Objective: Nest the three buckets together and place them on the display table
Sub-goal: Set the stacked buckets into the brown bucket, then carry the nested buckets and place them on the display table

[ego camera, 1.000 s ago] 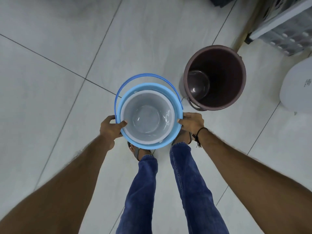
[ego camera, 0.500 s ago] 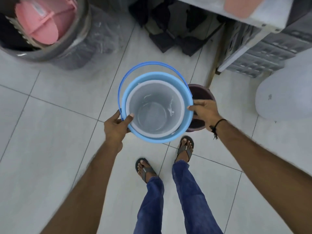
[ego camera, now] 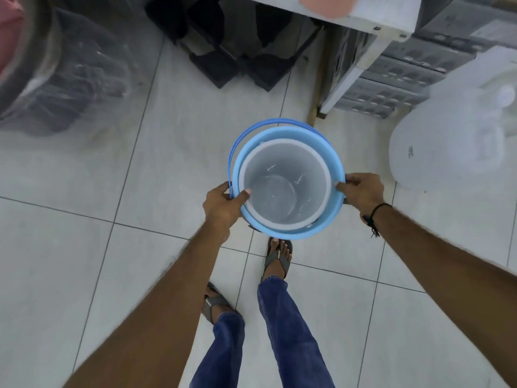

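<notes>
Both hands clamp the blue bucket's (ego camera: 288, 182) rim, left hand (ego camera: 223, 204) and right hand (ego camera: 361, 191) on opposite sides, white bucket (ego camera: 285, 186) nested inside, held above the floor (ego camera: 140, 191); keep it level, lower squarely over the third bucket.

I can't see the third bucket; below my fingers (ego camera: 246, 195) the blue bucket (ego camera: 334, 155) hides its own walls and base.
</notes>
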The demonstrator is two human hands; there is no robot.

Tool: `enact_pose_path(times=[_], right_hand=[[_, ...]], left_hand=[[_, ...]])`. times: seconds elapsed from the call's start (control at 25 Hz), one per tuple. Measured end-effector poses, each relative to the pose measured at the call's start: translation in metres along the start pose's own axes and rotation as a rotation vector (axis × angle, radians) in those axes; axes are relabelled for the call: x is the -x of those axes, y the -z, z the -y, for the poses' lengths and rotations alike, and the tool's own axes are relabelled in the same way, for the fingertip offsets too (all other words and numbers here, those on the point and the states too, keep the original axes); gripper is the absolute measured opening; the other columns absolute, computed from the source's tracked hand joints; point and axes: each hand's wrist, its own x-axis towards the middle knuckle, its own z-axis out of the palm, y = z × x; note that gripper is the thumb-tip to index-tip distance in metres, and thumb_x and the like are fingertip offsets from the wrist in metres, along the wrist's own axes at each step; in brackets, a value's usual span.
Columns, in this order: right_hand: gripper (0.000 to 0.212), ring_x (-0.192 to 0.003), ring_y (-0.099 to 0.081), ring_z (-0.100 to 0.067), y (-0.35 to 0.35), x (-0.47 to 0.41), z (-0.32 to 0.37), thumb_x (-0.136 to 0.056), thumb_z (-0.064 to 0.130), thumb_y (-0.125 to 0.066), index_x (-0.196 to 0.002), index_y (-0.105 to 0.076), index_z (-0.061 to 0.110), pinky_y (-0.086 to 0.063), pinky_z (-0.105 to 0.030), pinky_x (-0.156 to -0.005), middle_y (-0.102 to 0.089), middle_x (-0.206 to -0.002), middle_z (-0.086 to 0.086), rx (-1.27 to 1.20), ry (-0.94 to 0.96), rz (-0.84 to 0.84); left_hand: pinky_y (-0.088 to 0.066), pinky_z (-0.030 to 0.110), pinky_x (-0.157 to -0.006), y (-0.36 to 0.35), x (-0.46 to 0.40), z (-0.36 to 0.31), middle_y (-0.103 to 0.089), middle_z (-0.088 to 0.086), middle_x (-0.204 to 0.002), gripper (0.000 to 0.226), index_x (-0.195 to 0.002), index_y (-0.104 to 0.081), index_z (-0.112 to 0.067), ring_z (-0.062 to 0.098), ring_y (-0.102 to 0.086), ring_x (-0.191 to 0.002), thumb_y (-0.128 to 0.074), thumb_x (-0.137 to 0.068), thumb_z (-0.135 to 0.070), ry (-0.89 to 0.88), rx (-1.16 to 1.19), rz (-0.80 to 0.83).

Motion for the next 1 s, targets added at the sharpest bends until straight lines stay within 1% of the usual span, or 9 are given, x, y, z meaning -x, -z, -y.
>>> enact_pose_path(times=[0.16, 0.28, 0.36, 0.44, 0.52, 0.68, 0.76, 0.88, 1.0], right_hand=[[0.021, -0.083, -0.073, -0.029, -0.034, -0.05, -0.048, -0.076, 0.0, -0.077, -0.096, -0.075, 0.006, -0.061, -0.051, -0.078, -0.074, -0.087, -0.011, 0.028, -0.119, 0.081], [0.024, -0.081, -0.07, -0.022, -0.063, -0.071, -0.077, -0.081, 0.004, -0.068, -0.099, -0.076, 0.017, -0.059, -0.034, -0.08, -0.072, -0.086, -0.002, 0.152, -0.09, 0.093], [0.031, -0.085, -0.061, -0.018, -0.073, -0.078, -0.085, -0.086, 0.01, -0.063, -0.115, -0.069, 0.021, -0.05, -0.023, -0.078, -0.067, -0.099, 0.001, 0.263, -0.045, 0.065], [0.041, -0.102, -0.057, -0.021, -0.081, -0.086, -0.093, -0.089, 0.02, -0.061, -0.131, -0.057, 0.018, -0.045, -0.028, -0.087, -0.061, -0.118, -0.003, 0.227, -0.158, 0.098], [0.044, -0.12, -0.053, -0.029, -0.09, -0.091, -0.096, -0.093, 0.035, -0.054, -0.131, -0.055, 0.014, -0.039, -0.043, -0.101, -0.059, -0.132, -0.01, 0.026, -0.374, 0.194], [0.062, -0.114, -0.056, -0.02, -0.109, -0.073, -0.092, -0.086, 0.072, -0.046, -0.124, -0.06, 0.025, -0.038, -0.048, -0.104, -0.065, -0.12, 0.002, -0.217, -0.484, 0.306], [0.057, -0.105, -0.06, -0.02, -0.116, -0.049, -0.082, -0.082, 0.065, -0.062, -0.117, -0.064, 0.021, -0.045, -0.047, -0.095, -0.068, -0.112, 0.0, -0.158, -0.417, 0.286], [0.036, -0.092, -0.066, -0.02, -0.122, 0.008, -0.048, -0.078, 0.033, -0.082, -0.104, -0.07, 0.011, -0.056, -0.043, -0.087, -0.072, -0.11, -0.011, -0.132, -0.354, 0.322], [0.039, -0.077, -0.064, -0.016, -0.12, 0.086, 0.011, -0.071, 0.03, -0.088, -0.098, -0.072, 0.006, -0.055, -0.036, -0.079, -0.073, -0.103, -0.014, -0.116, -0.32, 0.371]], left_hand=[[-0.06, 0.046, -0.087, -0.031, -0.056, 0.049, -0.073, 0.012, -0.104, 0.046, -0.122, -0.065, -0.018, 0.031, -0.071, -0.093, -0.081, -0.08, -0.028, 0.097, -0.175, -0.04], [-0.056, 0.041, -0.089, -0.048, -0.084, 0.091, -0.065, 0.012, -0.121, 0.059, -0.135, -0.052, -0.02, 0.029, -0.065, -0.101, -0.078, -0.082, -0.022, 0.177, -0.223, -0.072], [-0.052, 0.045, -0.092, -0.055, -0.096, 0.119, -0.057, 0.01, -0.126, 0.073, -0.139, -0.04, -0.028, 0.029, -0.059, -0.108, -0.081, -0.079, -0.022, 0.294, -0.09, -0.055], [-0.049, 0.052, -0.099, -0.064, -0.095, 0.143, -0.056, 0.009, -0.128, 0.074, -0.137, -0.034, -0.03, 0.028, -0.058, -0.11, -0.08, -0.08, -0.024, 0.45, 0.128, 0.01], [-0.048, 0.058, -0.101, -0.075, -0.09, 0.16, -0.055, 0.006, -0.131, 0.065, -0.136, -0.036, -0.032, 0.028, -0.059, -0.11, -0.076, -0.085, -0.03, 0.492, 0.247, 0.096], [-0.057, 0.056, -0.09, -0.066, -0.084, 0.163, -0.058, 0.005, -0.122, 0.054, -0.131, -0.04, -0.035, 0.032, -0.065, -0.104, -0.072, -0.088, -0.03, 0.452, 0.278, 0.112], [-0.058, 0.054, -0.087, -0.035, -0.078, 0.147, -0.058, 0.008, -0.12, 0.055, -0.13, -0.04, -0.035, 0.036, -0.067, -0.101, -0.073, -0.087, -0.029, 0.485, 0.248, 0.11], [-0.061, 0.045, -0.078, 0.035, -0.047, 0.11, -0.059, 0.013, -0.121, 0.058, -0.13, -0.039, -0.032, 0.038, -0.07, -0.097, -0.074, -0.084, -0.031, 0.502, 0.174, 0.11], [-0.056, 0.033, -0.06, 0.116, 0.003, 0.05, -0.062, 0.017, -0.122, 0.055, -0.127, -0.04, -0.031, 0.038, -0.073, -0.086, -0.073, -0.083, -0.035, 0.462, 0.075, 0.103]])
